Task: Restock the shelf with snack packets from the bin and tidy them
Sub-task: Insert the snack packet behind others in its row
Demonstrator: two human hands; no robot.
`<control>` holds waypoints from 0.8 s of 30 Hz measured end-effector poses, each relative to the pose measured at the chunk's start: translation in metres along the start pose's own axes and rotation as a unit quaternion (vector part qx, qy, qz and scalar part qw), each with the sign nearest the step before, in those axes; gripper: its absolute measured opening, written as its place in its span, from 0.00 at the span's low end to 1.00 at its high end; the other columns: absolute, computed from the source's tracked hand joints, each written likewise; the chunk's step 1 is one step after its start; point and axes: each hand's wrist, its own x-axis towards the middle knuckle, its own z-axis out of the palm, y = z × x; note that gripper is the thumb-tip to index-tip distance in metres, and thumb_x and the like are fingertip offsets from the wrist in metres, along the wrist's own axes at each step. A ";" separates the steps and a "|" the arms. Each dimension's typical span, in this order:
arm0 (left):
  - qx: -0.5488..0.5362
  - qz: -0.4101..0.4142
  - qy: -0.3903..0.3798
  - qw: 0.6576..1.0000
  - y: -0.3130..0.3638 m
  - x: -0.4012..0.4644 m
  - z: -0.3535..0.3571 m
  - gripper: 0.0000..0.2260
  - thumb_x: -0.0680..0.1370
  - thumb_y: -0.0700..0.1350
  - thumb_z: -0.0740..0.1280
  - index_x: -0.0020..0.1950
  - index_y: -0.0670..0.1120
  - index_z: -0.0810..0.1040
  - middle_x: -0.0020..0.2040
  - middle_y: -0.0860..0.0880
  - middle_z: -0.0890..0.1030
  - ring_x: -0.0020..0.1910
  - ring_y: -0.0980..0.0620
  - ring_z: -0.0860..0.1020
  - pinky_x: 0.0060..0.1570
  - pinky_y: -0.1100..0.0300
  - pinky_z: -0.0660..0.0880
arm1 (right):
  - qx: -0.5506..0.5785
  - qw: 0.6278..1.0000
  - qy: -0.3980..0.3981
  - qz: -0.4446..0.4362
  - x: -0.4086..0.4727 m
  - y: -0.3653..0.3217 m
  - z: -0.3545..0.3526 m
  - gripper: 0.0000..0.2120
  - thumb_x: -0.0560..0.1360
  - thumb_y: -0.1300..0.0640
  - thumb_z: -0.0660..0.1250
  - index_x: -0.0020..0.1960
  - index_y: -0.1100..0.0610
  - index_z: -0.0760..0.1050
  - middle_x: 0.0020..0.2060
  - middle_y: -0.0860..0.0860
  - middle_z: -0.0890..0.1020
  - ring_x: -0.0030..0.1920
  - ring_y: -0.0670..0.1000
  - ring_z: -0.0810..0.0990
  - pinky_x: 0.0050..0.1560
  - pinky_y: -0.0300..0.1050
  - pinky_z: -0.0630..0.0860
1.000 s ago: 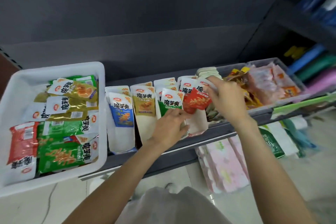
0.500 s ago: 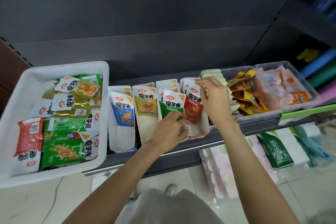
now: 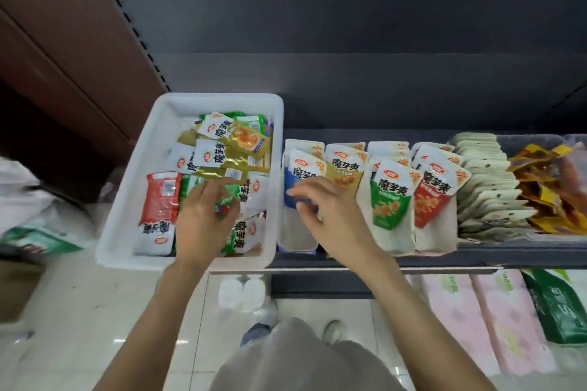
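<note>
Many snack packets remain in the white bin point(image 3: 127, 219), where a green packet point(image 3: 227, 200) is gripped by the left hand point(image 3: 203, 216). The right hand point(image 3: 330, 216), fingers loosely curled and holding nothing, hovers at the blue row point(image 3: 298, 174); four shelf rows are already stocked.

A white bin point(image 3: 133, 187) holds jumbled green, gold and red snack packets point(image 3: 222, 149); beside it, upright packet rows point(image 3: 390, 194) line the dark shelf point(image 3: 476, 255).

Green packet point(image 3: 233, 200) in the white bin point(image 3: 219, 98): mostly hidden under the left hand point(image 3: 203, 219). Blue packet point(image 3: 301, 181) right of the bin: lower print covered by the right hand point(image 3: 330, 216). Clear tray point(image 3: 540, 140) far right of the bin: cut by the edge. Small print unreadable.
</note>
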 end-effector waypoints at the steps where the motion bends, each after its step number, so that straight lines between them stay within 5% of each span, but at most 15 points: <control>1: 0.043 -0.021 -0.018 0.999 -0.017 0.001 -0.004 0.14 0.72 0.40 0.72 0.56 0.44 0.77 0.46 0.48 0.79 0.44 0.47 0.77 0.38 0.52 0.78 | -0.006 0.999 -0.042 -0.008 0.010 -0.008 0.011 0.11 0.77 0.61 0.62 0.59 0.54 0.77 0.58 0.48 0.77 0.57 0.47 0.75 0.58 0.44 0.74; 8: 0.118 -0.220 -0.091 0.964 -0.089 0.013 -0.026 0.31 0.71 0.49 0.73 0.69 0.41 0.66 0.66 0.39 0.69 0.62 0.38 0.68 0.61 0.46 0.67 | -0.114 0.972 -0.200 -0.054 0.073 -0.042 0.098 0.23 0.79 0.56 0.61 0.73 0.54 0.62 0.72 0.53 0.63 0.72 0.54 0.61 0.70 0.51 0.61; 11: 0.112 -0.215 -0.147 0.959 -0.101 0.018 -0.020 0.36 0.72 0.50 0.71 0.74 0.41 0.58 0.70 0.40 0.66 0.67 0.40 0.66 0.66 0.48 0.64 | -0.194 0.947 -0.254 -0.032 0.086 -0.043 0.128 0.31 0.79 0.54 0.62 0.77 0.51 0.51 0.77 0.53 0.49 0.75 0.59 0.49 0.72 0.59 0.53; 14: 0.134 -0.192 -0.147 0.961 -0.100 0.023 -0.026 0.28 0.77 0.47 0.65 0.74 0.43 0.60 0.65 0.41 0.73 0.62 0.40 0.72 0.61 0.50 0.67 | -0.230 0.936 -0.268 -0.013 0.090 -0.042 0.140 0.33 0.78 0.54 0.63 0.77 0.50 0.50 0.77 0.51 0.45 0.75 0.59 0.46 0.72 0.61 0.53; 17: 0.128 -0.178 -0.044 0.975 -0.095 0.027 -0.052 0.15 0.79 0.39 0.60 0.66 0.42 0.71 0.46 0.38 0.81 0.45 0.36 0.78 0.40 0.52 0.69 | -0.205 0.940 -0.274 -0.006 0.093 -0.044 0.137 0.31 0.78 0.50 0.62 0.77 0.49 0.53 0.77 0.50 0.48 0.76 0.58 0.48 0.72 0.61 0.55; 19: -0.035 -0.210 0.048 0.976 -0.090 0.027 -0.074 0.08 0.78 0.38 0.62 0.57 0.42 0.75 0.39 0.45 0.81 0.40 0.40 0.80 0.33 0.56 0.68 | -0.084 0.964 -0.250 0.030 0.094 -0.049 0.130 0.27 0.78 0.47 0.62 0.75 0.48 0.58 0.75 0.50 0.57 0.75 0.54 0.55 0.72 0.57 0.57; 20: -0.181 -0.242 0.071 0.951 -0.082 0.026 -0.083 0.07 0.78 0.39 0.64 0.55 0.45 0.75 0.41 0.48 0.82 0.41 0.45 0.81 0.35 0.59 0.73 | 0.014 0.973 -0.222 0.064 0.095 -0.054 0.124 0.25 0.78 0.46 0.62 0.73 0.49 0.62 0.73 0.50 0.64 0.72 0.51 0.61 0.72 0.53 0.60; 22: -0.433 -0.282 0.089 0.851 -0.065 0.026 -0.093 0.13 0.76 0.38 0.67 0.59 0.46 0.73 0.46 0.48 0.83 0.44 0.49 0.82 0.41 0.58 0.79 | 0.212 0.953 -0.174 0.129 0.093 -0.068 0.109 0.18 0.77 0.46 0.62 0.66 0.50 0.70 0.63 0.46 0.75 0.63 0.45 0.73 0.68 0.50 0.67; 24: -0.531 -0.281 0.093 0.794 -0.057 0.027 -0.088 0.18 0.75 0.36 0.66 0.65 0.45 0.70 0.47 0.46 0.83 0.44 0.50 0.83 0.40 0.57 0.79 | 0.345 0.903 -0.188 0.177 0.085 -0.082 0.097 0.14 0.75 0.44 0.63 0.58 0.48 0.74 0.55 0.44 0.80 0.55 0.44 0.79 0.62 0.47 0.74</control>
